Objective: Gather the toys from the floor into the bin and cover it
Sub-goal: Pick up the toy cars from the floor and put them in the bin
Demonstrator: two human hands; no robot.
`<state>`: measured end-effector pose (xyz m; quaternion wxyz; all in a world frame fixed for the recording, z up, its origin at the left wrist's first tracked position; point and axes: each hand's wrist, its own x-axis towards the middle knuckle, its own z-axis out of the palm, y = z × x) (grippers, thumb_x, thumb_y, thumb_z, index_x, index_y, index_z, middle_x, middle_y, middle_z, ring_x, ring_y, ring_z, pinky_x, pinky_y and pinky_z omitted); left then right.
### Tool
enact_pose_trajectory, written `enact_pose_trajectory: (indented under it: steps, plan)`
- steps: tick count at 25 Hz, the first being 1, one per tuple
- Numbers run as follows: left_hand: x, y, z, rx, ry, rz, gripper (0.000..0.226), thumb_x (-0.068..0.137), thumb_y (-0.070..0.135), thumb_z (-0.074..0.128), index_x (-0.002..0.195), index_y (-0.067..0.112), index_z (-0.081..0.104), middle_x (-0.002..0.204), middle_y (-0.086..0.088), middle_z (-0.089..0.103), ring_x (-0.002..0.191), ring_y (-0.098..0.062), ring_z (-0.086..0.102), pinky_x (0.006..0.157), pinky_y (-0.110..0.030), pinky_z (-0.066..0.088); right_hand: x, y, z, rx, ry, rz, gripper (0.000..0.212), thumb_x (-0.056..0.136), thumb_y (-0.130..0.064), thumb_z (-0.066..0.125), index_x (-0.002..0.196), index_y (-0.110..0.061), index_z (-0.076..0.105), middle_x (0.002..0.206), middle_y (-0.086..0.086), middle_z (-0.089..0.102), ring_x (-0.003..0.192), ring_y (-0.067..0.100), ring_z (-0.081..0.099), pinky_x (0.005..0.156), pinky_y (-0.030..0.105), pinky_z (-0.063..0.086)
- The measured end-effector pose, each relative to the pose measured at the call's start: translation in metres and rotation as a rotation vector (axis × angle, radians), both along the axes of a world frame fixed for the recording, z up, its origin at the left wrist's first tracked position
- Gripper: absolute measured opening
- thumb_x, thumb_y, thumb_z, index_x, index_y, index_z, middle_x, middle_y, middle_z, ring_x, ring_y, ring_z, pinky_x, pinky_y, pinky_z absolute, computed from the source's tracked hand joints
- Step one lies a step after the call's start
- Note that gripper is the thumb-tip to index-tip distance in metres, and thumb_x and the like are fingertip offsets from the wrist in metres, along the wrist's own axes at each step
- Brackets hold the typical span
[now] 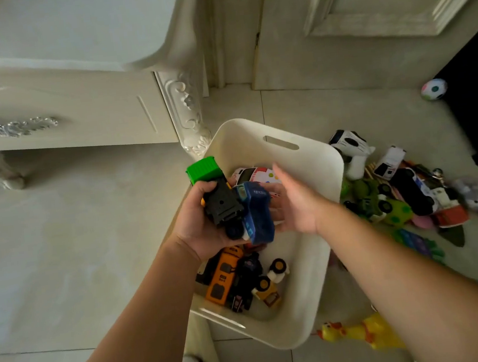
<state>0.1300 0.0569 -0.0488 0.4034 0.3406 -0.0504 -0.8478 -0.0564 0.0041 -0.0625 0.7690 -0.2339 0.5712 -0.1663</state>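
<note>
A white plastic bin [304, 168] stands on the tiled floor with several toy vehicles inside, among them an orange bus [222, 275] and a white ambulance [256, 175]. Above the bin, my left hand [198, 223] grips a green-and-black toy truck [215, 189] turned underside up. A blue toy truck [258, 217] rests against it, between both hands. My right hand [291, 201] has its fingers spread, palm against the blue truck's side. No lid is visible.
A pile of toys [404, 193] lies on the floor right of the bin: cars, green figures, plush animals. A yellow rubber chicken [357, 332] lies near the front. A coloured ball [433, 89] sits far right. A white cabinet [77, 115] stands left, a door behind.
</note>
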Motion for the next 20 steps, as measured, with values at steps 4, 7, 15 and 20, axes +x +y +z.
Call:
enact_pose_trajectory:
  steps: [4, 7, 15, 20]
  plan:
    - [-0.006, 0.004, 0.0, 0.038, 0.014, -0.031, 0.031, 0.082, 0.04, 0.048, 0.102, 0.023, 0.065, 0.113, -0.012, 0.067, 0.113, -0.037, 0.056, 0.1, -0.071, 0.03, 0.0, 0.009, 0.017, -0.14, 0.068, 0.285, 0.049, 0.083, -0.02, 0.071, 0.128, -0.023, 0.053, 0.117, 0.01, 0.065, 0.106, 0.029, 0.062, 0.087, 0.048, 0.053]
    - [0.0, 0.0, 0.007, 0.068, -0.16, -0.001, 0.03, 0.087, 0.037, 0.048, 0.103, 0.021, 0.068, 0.102, -0.011, 0.071, 0.099, -0.032, 0.063, 0.096, -0.069, 0.035, 0.005, 0.006, -0.005, -0.185, 0.349, 0.158, 0.053, 0.079, -0.011, 0.071, 0.127, -0.019, 0.051, 0.113, 0.014, 0.064, 0.103, 0.033, 0.062, 0.088, 0.048, 0.054]
    - [0.0, -0.006, -0.02, 0.23, -0.748, -0.091, 0.021, 0.083, 0.029, 0.067, 0.093, 0.013, 0.06, 0.092, -0.01, 0.067, 0.084, -0.022, 0.065, 0.089, -0.039, 0.054, 0.019, 0.013, -0.059, -0.231, 1.122, 0.456, 0.081, 0.076, -0.029, 0.079, 0.14, -0.011, 0.034, 0.14, 0.016, 0.038, 0.123, 0.034, 0.049, 0.091, 0.039, 0.049]
    - [-0.002, 0.0, -0.034, 0.198, -0.83, -0.219, 0.031, 0.081, 0.029, 0.074, 0.105, 0.013, 0.062, 0.096, -0.008, 0.07, 0.084, -0.02, 0.068, 0.076, -0.035, 0.058, 0.017, 0.017, -0.068, -0.099, 1.085, 0.49, 0.075, 0.085, -0.023, 0.068, 0.147, -0.014, 0.028, 0.145, 0.017, 0.037, 0.129, 0.034, 0.046, 0.102, 0.039, 0.045]
